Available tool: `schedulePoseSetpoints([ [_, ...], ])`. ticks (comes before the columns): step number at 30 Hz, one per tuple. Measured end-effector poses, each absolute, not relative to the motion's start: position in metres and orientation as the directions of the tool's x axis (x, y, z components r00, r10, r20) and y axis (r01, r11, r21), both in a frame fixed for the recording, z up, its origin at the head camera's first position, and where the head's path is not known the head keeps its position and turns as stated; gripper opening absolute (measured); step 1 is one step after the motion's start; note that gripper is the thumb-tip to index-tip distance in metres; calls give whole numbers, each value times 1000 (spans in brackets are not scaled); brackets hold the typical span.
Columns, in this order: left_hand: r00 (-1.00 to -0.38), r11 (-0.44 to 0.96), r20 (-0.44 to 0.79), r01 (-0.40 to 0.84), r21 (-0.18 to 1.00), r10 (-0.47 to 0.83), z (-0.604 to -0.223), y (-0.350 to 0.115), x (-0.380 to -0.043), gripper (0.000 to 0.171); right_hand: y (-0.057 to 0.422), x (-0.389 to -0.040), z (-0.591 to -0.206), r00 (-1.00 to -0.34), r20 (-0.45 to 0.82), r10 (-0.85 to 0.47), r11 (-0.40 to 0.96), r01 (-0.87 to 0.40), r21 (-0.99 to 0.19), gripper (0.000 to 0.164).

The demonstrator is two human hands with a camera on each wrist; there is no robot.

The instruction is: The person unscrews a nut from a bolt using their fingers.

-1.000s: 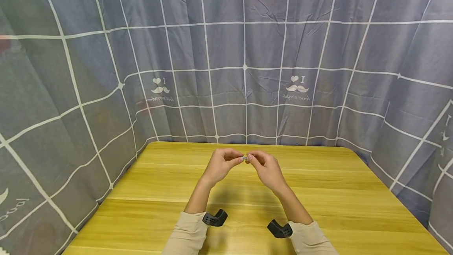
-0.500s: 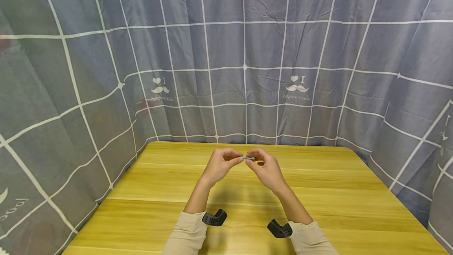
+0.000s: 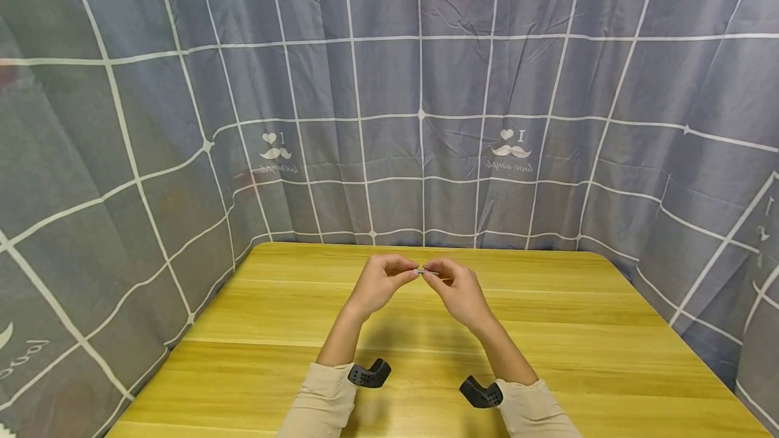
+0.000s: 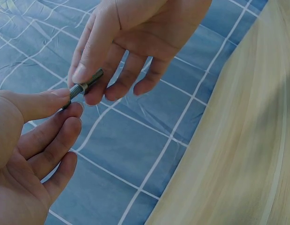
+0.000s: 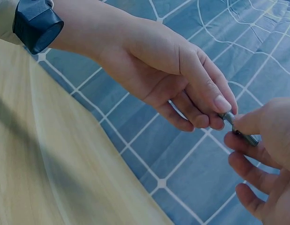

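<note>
A small metal bolt (image 3: 419, 271) spans the gap between both hands, held up above the far part of the table. My left hand (image 3: 376, 286) pinches one end of it between thumb and index finger. At the other side, the thumb and index finger of my right hand (image 3: 461, 295) grip around a nut-like collar (image 4: 84, 87) on the shaft. Threads show beside the collar in the left wrist view, and the bolt's far end sticks out past it. In the right wrist view the threaded end (image 5: 252, 140) emerges by the right fingers. Fingertips hide parts of the bolt.
Under the hands lies a yellow wood-grain table (image 3: 292, 330). Grey curtains (image 3: 389, 154) with a white grid surround it at the back and sides. A black wrist camera (image 3: 370, 374) sits on the left cuff, another black camera (image 3: 481, 393) on the right.
The right thumb and index finger have shifted slightly on the bolt; its end beyond them came into view half a second ago and is partly visible now. My left hand stays in place.
</note>
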State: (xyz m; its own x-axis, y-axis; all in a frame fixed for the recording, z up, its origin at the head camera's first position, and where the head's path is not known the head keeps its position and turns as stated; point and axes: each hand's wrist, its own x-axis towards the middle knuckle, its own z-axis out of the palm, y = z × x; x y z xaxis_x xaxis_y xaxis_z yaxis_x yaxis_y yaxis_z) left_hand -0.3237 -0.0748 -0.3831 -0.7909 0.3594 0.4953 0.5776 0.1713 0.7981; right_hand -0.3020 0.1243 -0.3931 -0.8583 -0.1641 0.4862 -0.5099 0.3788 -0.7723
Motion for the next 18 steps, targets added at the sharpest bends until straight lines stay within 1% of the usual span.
schedulePoseSetpoints([
  [4,-793,161,496,574,803,354,-388,-75,-327,18,124,-304,-394,-851,502,-156,374,-521,-767,18],
  [9,-798,161,490,567,808,352,-388,-75,-327,17,125,-304,-394,-877,461,-138,374,-477,-795,32],
  [11,-799,168,486,566,807,355,-388,-75,-328,16,125,-303,-394,-888,438,-136,373,-456,-808,35],
  [13,-798,173,485,567,806,357,-388,-75,-328,16,126,-303,-395,-893,427,-145,365,-449,-815,35],
  [18,-800,175,480,563,807,361,-388,-76,-329,15,126,-303,-396,-890,422,-174,349,-457,-818,28],
])
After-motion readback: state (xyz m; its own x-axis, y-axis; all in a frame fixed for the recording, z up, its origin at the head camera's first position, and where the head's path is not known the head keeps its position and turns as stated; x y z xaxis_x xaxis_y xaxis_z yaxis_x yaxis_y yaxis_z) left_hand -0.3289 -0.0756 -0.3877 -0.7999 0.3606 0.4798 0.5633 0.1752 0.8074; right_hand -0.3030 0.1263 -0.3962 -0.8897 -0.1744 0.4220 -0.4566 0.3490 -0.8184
